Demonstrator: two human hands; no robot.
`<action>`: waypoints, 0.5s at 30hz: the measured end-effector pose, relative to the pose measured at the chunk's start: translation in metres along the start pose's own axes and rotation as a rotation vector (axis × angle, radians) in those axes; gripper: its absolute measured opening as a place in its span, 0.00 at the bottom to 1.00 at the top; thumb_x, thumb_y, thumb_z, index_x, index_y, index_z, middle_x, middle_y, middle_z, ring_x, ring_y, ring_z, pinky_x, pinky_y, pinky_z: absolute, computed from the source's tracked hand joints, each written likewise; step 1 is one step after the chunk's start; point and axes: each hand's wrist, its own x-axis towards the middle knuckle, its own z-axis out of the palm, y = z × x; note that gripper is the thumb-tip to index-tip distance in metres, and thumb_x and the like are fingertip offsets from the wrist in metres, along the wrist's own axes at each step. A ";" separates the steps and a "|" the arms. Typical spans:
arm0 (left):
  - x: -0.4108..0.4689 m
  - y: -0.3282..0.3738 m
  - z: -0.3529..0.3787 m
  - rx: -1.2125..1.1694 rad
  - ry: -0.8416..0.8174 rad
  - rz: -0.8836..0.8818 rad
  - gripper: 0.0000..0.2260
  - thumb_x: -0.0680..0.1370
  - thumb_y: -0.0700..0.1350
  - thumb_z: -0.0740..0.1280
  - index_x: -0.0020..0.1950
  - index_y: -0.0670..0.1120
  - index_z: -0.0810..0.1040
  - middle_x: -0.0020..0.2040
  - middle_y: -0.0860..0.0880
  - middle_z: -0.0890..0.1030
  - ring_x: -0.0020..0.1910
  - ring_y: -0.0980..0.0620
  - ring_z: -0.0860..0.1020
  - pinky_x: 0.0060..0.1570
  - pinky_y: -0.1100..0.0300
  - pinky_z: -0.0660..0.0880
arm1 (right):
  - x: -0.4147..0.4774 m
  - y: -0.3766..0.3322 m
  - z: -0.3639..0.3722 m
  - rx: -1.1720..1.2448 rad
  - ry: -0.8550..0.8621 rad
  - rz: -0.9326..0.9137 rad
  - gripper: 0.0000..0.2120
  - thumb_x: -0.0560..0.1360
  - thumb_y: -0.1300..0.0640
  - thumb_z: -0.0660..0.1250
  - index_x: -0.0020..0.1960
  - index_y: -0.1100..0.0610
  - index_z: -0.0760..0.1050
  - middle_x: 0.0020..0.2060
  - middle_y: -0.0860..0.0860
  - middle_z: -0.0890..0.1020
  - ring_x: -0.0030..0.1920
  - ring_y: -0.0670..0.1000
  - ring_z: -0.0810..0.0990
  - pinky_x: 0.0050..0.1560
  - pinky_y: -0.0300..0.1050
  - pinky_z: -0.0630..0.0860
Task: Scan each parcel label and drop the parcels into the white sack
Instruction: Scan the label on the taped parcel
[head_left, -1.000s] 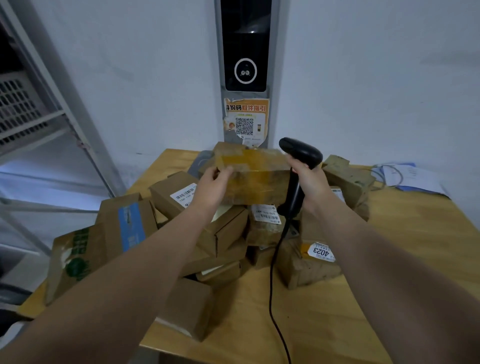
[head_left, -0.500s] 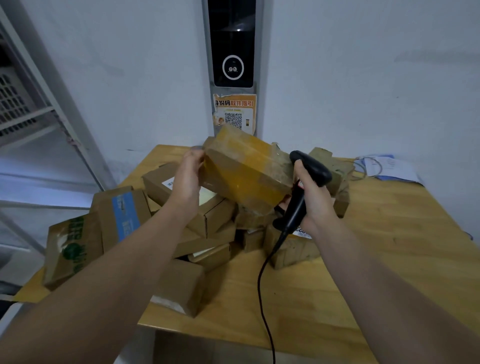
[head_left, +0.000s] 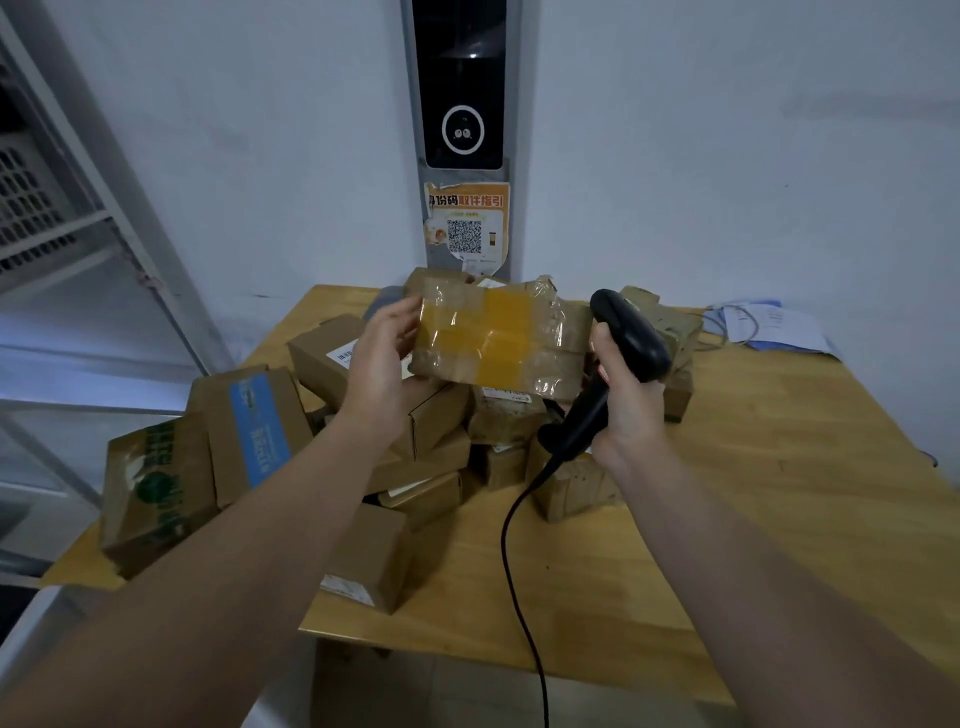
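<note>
Above the pile (head_left: 431, 431), the left hand (head_left: 382, 364), fingers curling round the taped parcel (head_left: 498, 338), is turning it upright. Only tape is showing now, so probably the label is still being searched. The right hand (head_left: 623, 400), fingers wrapping the scanner (head_left: 628, 338), is waiting beside the pile's top.

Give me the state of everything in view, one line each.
taped parcel: sealed, raised over the parcel pile.
left hand: holds its left end.
right hand: grips the scanner.
scanner: head beside the taped parcel, cable trailing over the table edge.
parcel pile: heaped, boxes closed.
wall terminal: screen dark.
</note>
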 end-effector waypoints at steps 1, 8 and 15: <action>-0.002 0.002 0.002 0.012 0.030 -0.022 0.13 0.82 0.53 0.58 0.55 0.50 0.80 0.52 0.53 0.81 0.57 0.51 0.78 0.52 0.52 0.76 | -0.001 0.001 0.000 0.005 0.007 -0.011 0.20 0.71 0.54 0.75 0.61 0.51 0.76 0.54 0.51 0.83 0.57 0.54 0.81 0.59 0.63 0.77; -0.001 0.012 0.005 0.262 0.137 -0.115 0.34 0.75 0.68 0.59 0.74 0.50 0.66 0.68 0.51 0.70 0.67 0.48 0.67 0.69 0.44 0.64 | -0.008 0.007 0.000 -0.056 -0.033 -0.118 0.27 0.70 0.53 0.74 0.67 0.52 0.73 0.59 0.51 0.81 0.61 0.50 0.79 0.65 0.58 0.74; 0.005 0.008 -0.014 0.064 -0.108 -0.026 0.15 0.78 0.42 0.66 0.64 0.53 0.70 0.59 0.48 0.80 0.56 0.49 0.80 0.44 0.59 0.78 | -0.009 0.004 -0.002 -0.062 -0.082 -0.052 0.38 0.61 0.44 0.77 0.68 0.49 0.71 0.61 0.50 0.81 0.64 0.52 0.77 0.67 0.60 0.71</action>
